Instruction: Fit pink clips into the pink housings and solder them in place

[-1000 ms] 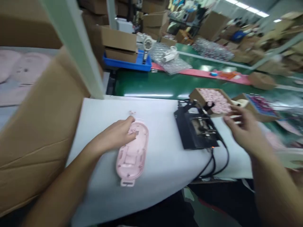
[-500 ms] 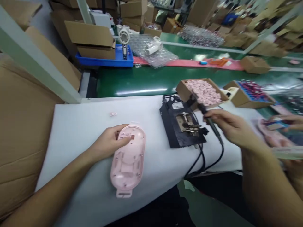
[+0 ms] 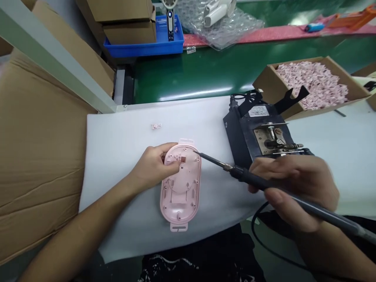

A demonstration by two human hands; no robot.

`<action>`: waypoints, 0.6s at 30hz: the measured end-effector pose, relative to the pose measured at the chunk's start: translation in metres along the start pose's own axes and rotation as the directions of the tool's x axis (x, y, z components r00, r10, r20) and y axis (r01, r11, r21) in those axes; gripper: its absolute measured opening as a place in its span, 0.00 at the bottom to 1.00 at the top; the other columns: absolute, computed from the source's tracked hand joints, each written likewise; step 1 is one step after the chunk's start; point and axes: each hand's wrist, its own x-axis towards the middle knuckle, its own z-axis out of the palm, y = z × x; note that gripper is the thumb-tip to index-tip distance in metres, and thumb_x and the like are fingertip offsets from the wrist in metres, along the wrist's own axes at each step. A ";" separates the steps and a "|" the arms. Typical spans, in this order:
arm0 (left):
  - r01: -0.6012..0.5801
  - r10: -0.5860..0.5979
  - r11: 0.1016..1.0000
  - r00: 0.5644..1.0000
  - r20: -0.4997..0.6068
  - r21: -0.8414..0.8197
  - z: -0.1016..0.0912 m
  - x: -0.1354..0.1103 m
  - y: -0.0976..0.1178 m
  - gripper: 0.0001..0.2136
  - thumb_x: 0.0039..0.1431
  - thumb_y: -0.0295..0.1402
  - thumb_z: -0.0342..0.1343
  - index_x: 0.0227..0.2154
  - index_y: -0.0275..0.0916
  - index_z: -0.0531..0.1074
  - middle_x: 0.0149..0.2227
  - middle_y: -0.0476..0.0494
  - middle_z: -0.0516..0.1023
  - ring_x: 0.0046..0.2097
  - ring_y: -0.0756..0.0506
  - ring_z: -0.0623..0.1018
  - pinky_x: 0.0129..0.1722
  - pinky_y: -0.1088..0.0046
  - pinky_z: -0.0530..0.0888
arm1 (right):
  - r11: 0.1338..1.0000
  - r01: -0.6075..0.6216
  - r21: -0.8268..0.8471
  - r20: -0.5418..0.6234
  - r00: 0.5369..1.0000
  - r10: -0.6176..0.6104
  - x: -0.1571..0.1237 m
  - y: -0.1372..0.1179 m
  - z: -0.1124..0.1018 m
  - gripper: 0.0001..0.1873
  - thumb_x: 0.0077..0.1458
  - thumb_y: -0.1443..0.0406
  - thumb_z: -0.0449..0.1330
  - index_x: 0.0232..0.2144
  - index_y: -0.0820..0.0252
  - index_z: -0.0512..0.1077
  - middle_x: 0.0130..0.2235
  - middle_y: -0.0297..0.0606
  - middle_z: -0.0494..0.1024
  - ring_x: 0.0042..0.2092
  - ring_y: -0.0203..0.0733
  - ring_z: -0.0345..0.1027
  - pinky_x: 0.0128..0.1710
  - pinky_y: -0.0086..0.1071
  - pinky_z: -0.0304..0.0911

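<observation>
A pink oval plastic housing (image 3: 179, 196) lies open side up on the white sheet, its slotted tabs at top and bottom. My left hand (image 3: 155, 166) grips its upper left edge, thumb inside near a small brown square piece (image 3: 183, 159). In my right hand (image 3: 296, 184) is a soldering iron (image 3: 258, 181), fingers wrapped round its dark handle. Its thin tip reaches over the housing's upper right part; whether it touches cannot be made out. Behind my right hand stands a black soldering station (image 3: 243, 137) with an iron holder on top.
Small pink parts (image 3: 156, 126) lie on the white sheet (image 3: 123, 129). A cardboard box of pink pieces (image 3: 317, 84) sits behind the station. A blue tray (image 3: 143, 50) is at the back left, beside a metal post (image 3: 67, 58). The iron's cable (image 3: 264, 244) loops below my right hand.
My right hand has brought the soldering iron leftward from the station to the pink housing. The view has tilted down and closer. My left hand still holds the housing.
</observation>
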 end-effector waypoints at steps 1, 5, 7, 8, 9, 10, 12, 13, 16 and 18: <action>0.001 -0.001 1.000 1.000 -0.010 0.010 0.000 0.000 0.001 0.14 0.57 0.35 0.60 0.46 0.40 0.79 0.38 0.45 0.82 0.36 0.46 0.78 0.31 0.72 0.74 | 1.000 0.019 0.013 0.044 0.999 -0.019 0.002 -0.003 0.000 0.10 0.56 0.66 0.63 0.41 0.50 0.70 0.26 0.31 0.73 0.25 0.40 0.70 0.24 0.38 0.68; 0.055 -0.054 0.998 0.998 0.011 -0.034 0.002 -0.001 0.003 0.13 0.57 0.37 0.62 0.43 0.38 0.78 0.36 0.44 0.81 0.33 0.47 0.77 0.28 0.73 0.72 | 0.999 -0.038 -0.009 0.020 0.999 0.038 0.004 -0.008 0.001 0.09 0.54 0.72 0.64 0.38 0.55 0.75 0.29 0.34 0.77 0.29 0.42 0.74 0.24 0.37 0.68; 0.070 -0.068 0.995 0.997 0.028 -0.066 0.002 -0.002 0.004 0.11 0.56 0.37 0.62 0.41 0.38 0.76 0.36 0.45 0.80 0.33 0.47 0.77 0.27 0.74 0.71 | 0.997 -0.068 0.047 -0.045 0.997 0.070 0.004 -0.007 0.003 0.07 0.56 0.71 0.64 0.38 0.56 0.77 0.29 0.34 0.77 0.29 0.43 0.75 0.24 0.39 0.70; 0.068 -0.066 0.995 0.997 0.033 -0.079 0.003 -0.002 0.003 0.10 0.57 0.36 0.62 0.40 0.39 0.75 0.35 0.46 0.79 0.33 0.47 0.77 0.26 0.75 0.71 | 0.994 -0.075 0.078 -0.059 0.995 0.080 0.004 -0.007 0.004 0.06 0.57 0.69 0.65 0.38 0.56 0.77 0.29 0.34 0.77 0.29 0.44 0.75 0.24 0.40 0.70; 0.063 -0.059 0.994 0.997 0.042 -0.095 0.003 -0.002 0.002 0.09 0.57 0.36 0.62 0.39 0.39 0.74 0.35 0.46 0.78 0.33 0.48 0.77 0.26 0.75 0.70 | 0.991 -0.084 0.104 -0.057 0.994 0.090 0.004 -0.007 0.004 0.05 0.57 0.68 0.65 0.38 0.56 0.78 0.29 0.35 0.77 0.28 0.44 0.75 0.23 0.41 0.70; 0.056 -0.050 0.992 0.997 0.055 -0.114 0.003 -0.003 0.002 0.08 0.58 0.35 0.61 0.39 0.39 0.74 0.34 0.47 0.77 0.33 0.48 0.76 0.26 0.76 0.70 | 0.988 -0.093 0.126 -0.053 0.994 0.100 0.004 -0.007 0.004 0.04 0.57 0.67 0.65 0.37 0.56 0.78 0.28 0.36 0.77 0.27 0.45 0.75 0.22 0.41 0.70; 0.051 -0.039 0.987 0.996 0.082 -0.151 0.003 -0.003 0.000 0.06 0.59 0.34 0.60 0.37 0.39 0.73 0.33 0.48 0.76 0.31 0.49 0.75 0.26 0.76 0.69 | 0.978 -0.124 0.166 -0.060 0.989 0.136 0.005 -0.008 0.003 0.03 0.58 0.65 0.66 0.36 0.56 0.78 0.29 0.36 0.77 0.26 0.44 0.74 0.20 0.40 0.69; 0.049 -0.036 0.986 0.996 0.082 -0.159 0.003 -0.003 0.000 0.05 0.59 0.33 0.59 0.36 0.39 0.72 0.31 0.49 0.74 0.30 0.50 0.74 0.25 0.76 0.69 | 0.971 -0.136 0.195 -0.069 0.986 0.151 0.005 -0.008 0.002 0.03 0.58 0.64 0.67 0.36 0.56 0.79 0.29 0.37 0.77 0.26 0.43 0.74 0.20 0.39 0.68; 0.038 -0.026 0.987 0.997 0.072 -0.158 0.004 -0.004 0.001 0.05 0.60 0.34 0.59 0.35 0.39 0.71 0.29 0.51 0.72 0.29 0.51 0.72 0.25 0.77 0.67 | 0.954 -0.144 0.264 -0.071 0.983 0.168 0.008 -0.009 -0.001 0.07 0.61 0.60 0.66 0.40 0.54 0.80 0.29 0.37 0.78 0.26 0.43 0.74 0.22 0.38 0.69; 0.028 -0.012 0.987 0.995 0.099 -0.160 0.004 -0.003 0.003 0.07 0.61 0.36 0.59 0.37 0.39 0.73 0.31 0.50 0.72 0.30 0.51 0.72 0.26 0.77 0.68 | 0.959 -0.123 0.255 -0.076 0.986 0.147 0.009 -0.009 0.000 0.12 0.62 0.56 0.64 0.43 0.55 0.80 0.28 0.39 0.79 0.26 0.43 0.75 0.23 0.37 0.71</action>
